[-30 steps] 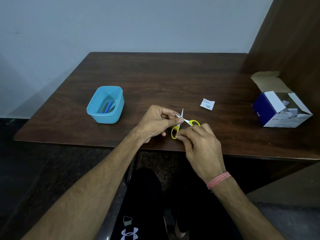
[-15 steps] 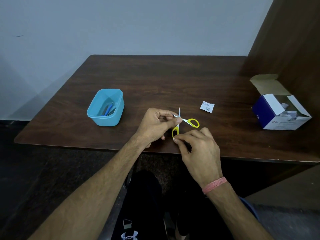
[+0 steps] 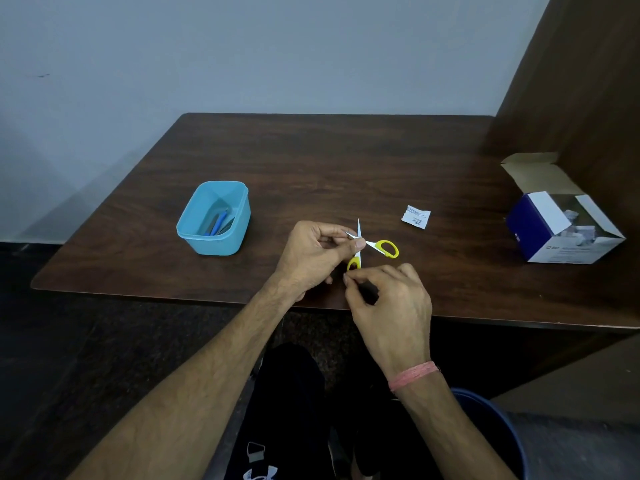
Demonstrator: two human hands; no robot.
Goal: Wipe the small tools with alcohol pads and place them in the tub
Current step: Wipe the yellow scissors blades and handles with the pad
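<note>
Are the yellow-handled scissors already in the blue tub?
No, the scissors are held open above the table by both hands, well right of the tub.

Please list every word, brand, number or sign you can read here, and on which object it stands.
"BD": on the blue and white box, beside a round logo.
Box, the print after "BD": too blurred to read.
Torn pad wrapper: print too small to read.
Black shorts: a white logo, no words.

box [image 3: 540,237] perhaps "BD", trousers [image 3: 259,474] logo
</note>
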